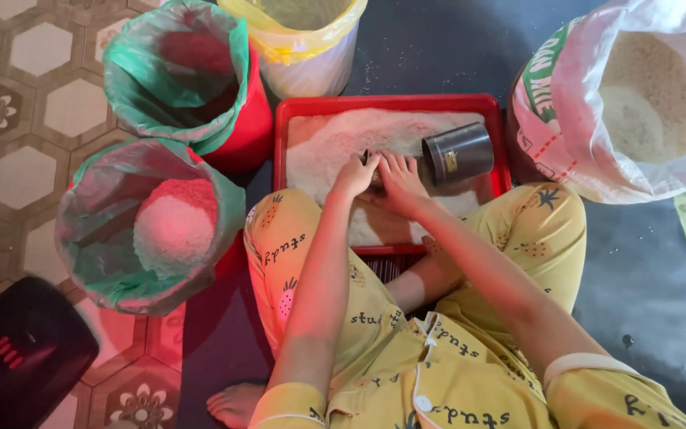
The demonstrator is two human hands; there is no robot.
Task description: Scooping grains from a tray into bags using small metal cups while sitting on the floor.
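Note:
A red tray (295, 111) of white rice (335, 139) lies on the floor before my knees. My left hand (353, 176) rests on the rice, fingers curled, with a small dark thing just showing at its fingertips; I cannot tell whether it is held. My right hand (400, 179) lies flat beside it with fingers spread on the grains. A dark grey cylindrical can (458, 153) lies on its side in the tray, right of my right hand and apart from it.
A red bucket with a green liner (184, 79) stands left of the tray. Below it a second lined bucket (148, 226) holds rice. A yellow-lined bin (303, 40) is behind the tray, a big white rice sack (637, 103) at right, a black box (17, 353) at lower left.

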